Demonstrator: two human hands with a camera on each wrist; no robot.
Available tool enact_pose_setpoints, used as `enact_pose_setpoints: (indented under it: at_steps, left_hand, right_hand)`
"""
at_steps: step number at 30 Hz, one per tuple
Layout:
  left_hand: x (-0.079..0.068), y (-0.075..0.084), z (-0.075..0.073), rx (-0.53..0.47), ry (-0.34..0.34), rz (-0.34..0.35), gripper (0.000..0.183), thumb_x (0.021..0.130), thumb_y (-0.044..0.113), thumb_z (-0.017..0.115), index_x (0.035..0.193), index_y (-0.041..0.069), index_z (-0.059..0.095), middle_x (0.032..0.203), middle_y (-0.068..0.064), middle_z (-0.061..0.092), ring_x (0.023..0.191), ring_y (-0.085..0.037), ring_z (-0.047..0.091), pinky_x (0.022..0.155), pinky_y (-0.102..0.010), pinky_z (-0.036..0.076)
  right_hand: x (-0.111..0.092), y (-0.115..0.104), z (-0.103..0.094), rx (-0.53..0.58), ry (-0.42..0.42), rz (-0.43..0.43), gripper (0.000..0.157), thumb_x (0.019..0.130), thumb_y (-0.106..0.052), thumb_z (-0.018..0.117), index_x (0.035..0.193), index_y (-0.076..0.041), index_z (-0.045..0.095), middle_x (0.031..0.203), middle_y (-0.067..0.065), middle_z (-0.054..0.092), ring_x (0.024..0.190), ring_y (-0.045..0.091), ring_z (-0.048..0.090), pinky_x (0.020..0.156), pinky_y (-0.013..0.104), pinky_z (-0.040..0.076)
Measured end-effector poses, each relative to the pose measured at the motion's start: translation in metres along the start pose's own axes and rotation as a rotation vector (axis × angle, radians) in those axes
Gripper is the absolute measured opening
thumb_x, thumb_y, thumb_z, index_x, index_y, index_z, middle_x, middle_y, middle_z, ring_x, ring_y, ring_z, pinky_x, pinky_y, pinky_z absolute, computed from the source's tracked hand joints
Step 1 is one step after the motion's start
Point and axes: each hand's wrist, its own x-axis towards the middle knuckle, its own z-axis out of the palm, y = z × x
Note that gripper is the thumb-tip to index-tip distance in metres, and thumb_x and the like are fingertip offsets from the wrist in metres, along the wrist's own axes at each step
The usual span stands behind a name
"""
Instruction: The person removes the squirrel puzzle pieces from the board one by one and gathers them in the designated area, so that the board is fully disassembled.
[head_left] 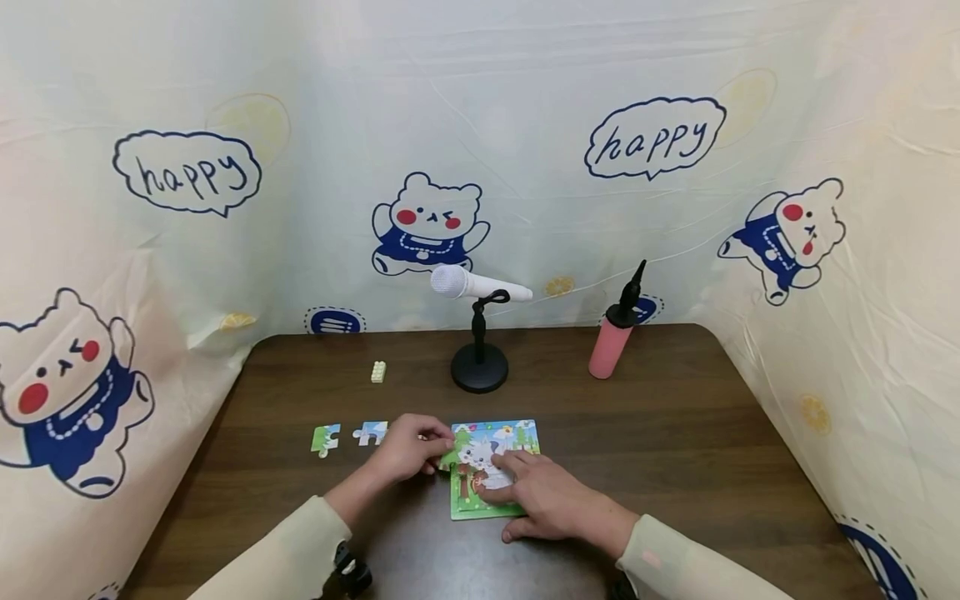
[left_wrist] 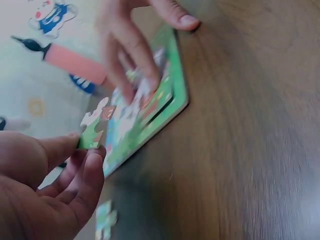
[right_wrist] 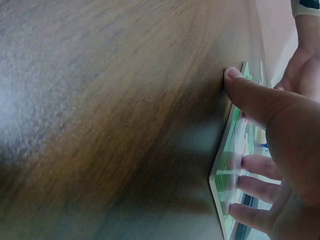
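Note:
A jigsaw puzzle board [head_left: 491, 510] with a green border and a white cartoon animal lies on the table. My left hand [head_left: 411, 448] is at its left edge and pinches a puzzle piece [left_wrist: 91, 131] between thumb and fingers; the piece is green with white and brown parts. My right hand [head_left: 551, 497] lies over the board's right side with fingers spread, fingertips touching the picture. In the right wrist view its thumb [right_wrist: 245, 90] reaches past the board's near edge. Two loose pieces, a green one [head_left: 325, 439] and a blue one [head_left: 371, 432], lie left of my left hand.
Behind the board stands a white microphone [head_left: 480, 286] on a black round-based stand [head_left: 480, 369]. A pink hand pump [head_left: 611, 348] with a black nozzle is at the back right. A small cream toy brick [head_left: 378, 372] lies at the back left. Printed cloth hangs behind the wooden table [head_left: 675, 467].

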Motion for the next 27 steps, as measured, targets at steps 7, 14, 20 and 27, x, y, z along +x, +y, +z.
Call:
enact_pose_setpoints:
  at_steps: [7, 14, 20, 27]
  left_hand:
    - [-0.029, -0.016, -0.046, -0.010, 0.051, -0.014, 0.015, 0.095, 0.008, 0.072, 0.105, -0.003, 0.075, 0.080, -0.008, 0.069, 0.061, -0.019, 0.063, 0.060, -0.044, 0.059]
    - [-0.061, -0.046, -0.089, 0.038, 0.106, -0.120, 0.013, 0.096, 0.009, 0.071, 0.104, -0.001, 0.074, 0.073, -0.008, 0.064, 0.063, -0.019, 0.060, 0.055, -0.038, 0.056]
    - [-0.079, -0.077, -0.115, 0.055, 0.138, -0.220, 0.019, 0.097, 0.009, 0.069, 0.110, -0.005, 0.073, 0.079, -0.008, 0.069, 0.068, -0.019, 0.061, 0.056, -0.036, 0.054]
    - [-0.088, -0.096, -0.128, 0.186, 0.197, -0.255, 0.011, 0.094, 0.008, 0.073, 0.100, -0.001, 0.076, 0.078, -0.006, 0.071, 0.066, -0.018, 0.063, 0.055, -0.034, 0.053]
  right_hand:
    - [0.000, 0.000, -0.001, 0.004, 0.000, 0.008, 0.063, 0.093, -0.063, 0.064, 0.150, -0.044, 0.047, 0.160, 0.010, 0.043, 0.148, 0.029, 0.039, 0.115, 0.050, 0.039]
    - [-0.002, -0.001, -0.001, 0.036, -0.002, 0.018, 0.063, 0.093, -0.062, 0.065, 0.150, -0.044, 0.047, 0.160, 0.010, 0.042, 0.147, 0.030, 0.040, 0.115, 0.052, 0.039]
    - [-0.002, -0.001, 0.000, 0.042, 0.005, 0.019, 0.063, 0.093, -0.061, 0.066, 0.150, -0.043, 0.047, 0.160, 0.010, 0.043, 0.147, 0.030, 0.040, 0.115, 0.052, 0.039]
    - [-0.001, -0.003, -0.001, 0.048, -0.009, 0.031, 0.063, 0.092, -0.060, 0.067, 0.150, -0.044, 0.047, 0.161, 0.009, 0.041, 0.148, 0.029, 0.038, 0.115, 0.052, 0.038]
